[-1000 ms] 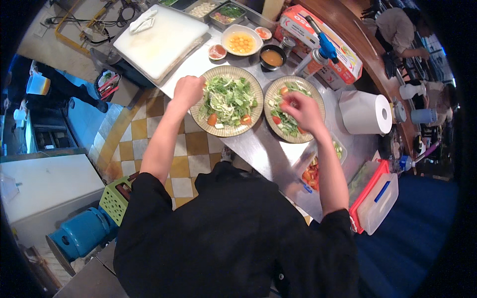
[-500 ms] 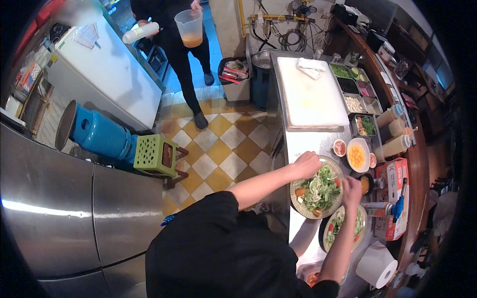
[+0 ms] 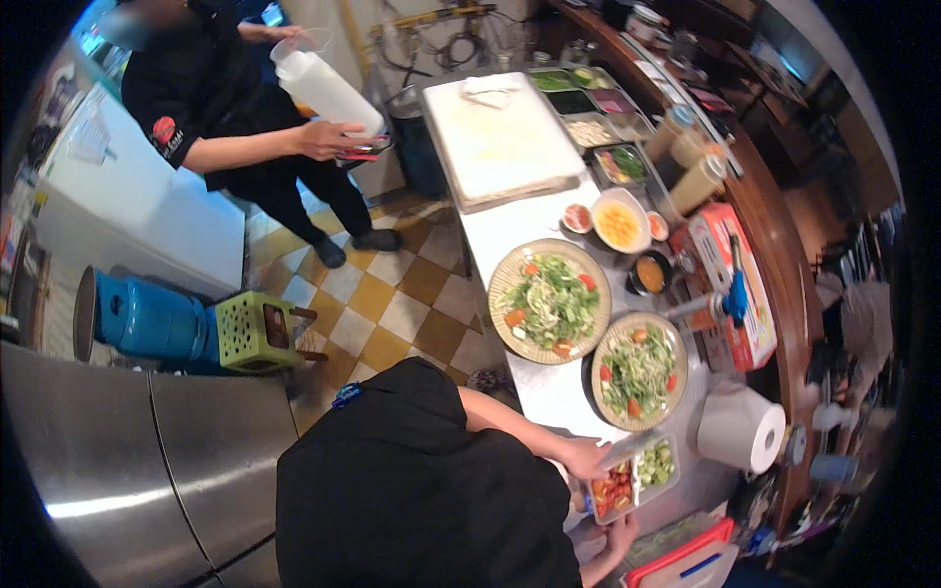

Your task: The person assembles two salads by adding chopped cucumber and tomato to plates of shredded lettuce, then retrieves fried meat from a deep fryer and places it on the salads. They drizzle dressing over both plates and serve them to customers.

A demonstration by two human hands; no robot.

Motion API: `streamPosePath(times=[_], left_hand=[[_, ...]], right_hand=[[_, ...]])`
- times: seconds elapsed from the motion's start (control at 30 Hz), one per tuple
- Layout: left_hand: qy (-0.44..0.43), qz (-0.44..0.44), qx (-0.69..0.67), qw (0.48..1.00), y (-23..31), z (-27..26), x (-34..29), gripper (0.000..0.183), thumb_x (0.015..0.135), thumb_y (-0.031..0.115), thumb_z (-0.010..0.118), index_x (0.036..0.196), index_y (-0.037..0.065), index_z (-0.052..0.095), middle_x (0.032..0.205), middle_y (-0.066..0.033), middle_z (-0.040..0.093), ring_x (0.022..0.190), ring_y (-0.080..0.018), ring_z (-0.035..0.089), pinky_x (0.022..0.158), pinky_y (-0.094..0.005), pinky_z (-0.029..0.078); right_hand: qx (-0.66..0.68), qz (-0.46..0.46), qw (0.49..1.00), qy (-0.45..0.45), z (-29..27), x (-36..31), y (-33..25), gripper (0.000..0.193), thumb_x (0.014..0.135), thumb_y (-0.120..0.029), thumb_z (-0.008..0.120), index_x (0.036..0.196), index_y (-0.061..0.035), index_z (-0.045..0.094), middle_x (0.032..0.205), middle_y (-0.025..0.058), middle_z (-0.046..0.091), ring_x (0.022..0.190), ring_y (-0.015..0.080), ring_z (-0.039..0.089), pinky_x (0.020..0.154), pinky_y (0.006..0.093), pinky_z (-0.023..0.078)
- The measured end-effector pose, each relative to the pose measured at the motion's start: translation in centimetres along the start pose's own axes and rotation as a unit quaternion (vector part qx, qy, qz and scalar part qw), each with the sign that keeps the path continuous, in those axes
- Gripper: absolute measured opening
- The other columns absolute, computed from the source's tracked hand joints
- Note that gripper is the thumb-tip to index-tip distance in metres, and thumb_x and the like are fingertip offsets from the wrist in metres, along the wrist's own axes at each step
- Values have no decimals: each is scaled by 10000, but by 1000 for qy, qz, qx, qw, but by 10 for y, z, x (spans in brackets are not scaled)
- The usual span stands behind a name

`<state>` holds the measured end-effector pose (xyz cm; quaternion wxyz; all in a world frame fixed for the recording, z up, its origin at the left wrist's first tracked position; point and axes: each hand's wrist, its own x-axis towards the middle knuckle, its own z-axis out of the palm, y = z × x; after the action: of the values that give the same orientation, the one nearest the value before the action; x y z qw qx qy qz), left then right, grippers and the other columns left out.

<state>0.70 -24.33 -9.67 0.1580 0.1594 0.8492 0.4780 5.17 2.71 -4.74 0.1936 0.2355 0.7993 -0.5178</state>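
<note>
The left hand (image 3: 586, 458) rests at the clear container's (image 3: 655, 491) rim, the right hand (image 3: 619, 537) beside its opposite edge; whether either pinches, I can't tell. Between them lie cut tomatoes (image 3: 613, 490); beyond the left hand, a ribbed salad plate (image 3: 679, 355).

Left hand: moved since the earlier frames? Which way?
Yes. It has moved away from the white cutting board: the left hand was at the nearest salad plate, and is now at the clear plastic container.
</note>
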Motion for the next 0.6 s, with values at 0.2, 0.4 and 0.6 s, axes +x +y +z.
streamPosePath(times=[0.2, 0.4, 0.6], left_hand=[[-216, 232, 139, 938, 13, -3, 23, 216, 766, 229, 557, 773, 37, 656, 773, -177, 656, 704, -376, 636, 635, -477, 518], [-253, -60, -113, 959, 39, -51, 20, 247, 833, 129, 496, 928, -20, 670, 699, -133, 662, 606, -186, 673, 562, -329, 550], [-222, -83, -121, 964, 62, -54, 21, 256, 868, 60, 430, 994, -50, 624, 751, -138, 670, 603, -188, 683, 511, -307, 559]], right_hand=[[141, -26, 987, 65, 37, -40, 17, 297, 909, -100, 558, 1177, 23, 596, 1065, 98, 665, 941, 177, 631, 843, 319, 516], [-12, -100, 981, 165, 52, -7, 67, 264, 919, -193, 485, 923, 20, 641, 785, 153, 663, 782, 207, 644, 667, 361, 491], [-90, -52, 933, 346, 27, -36, 22, 240, 892, -178, 518, 908, 31, 636, 764, 209, 660, 773, 348, 663, 685, 436, 506]])
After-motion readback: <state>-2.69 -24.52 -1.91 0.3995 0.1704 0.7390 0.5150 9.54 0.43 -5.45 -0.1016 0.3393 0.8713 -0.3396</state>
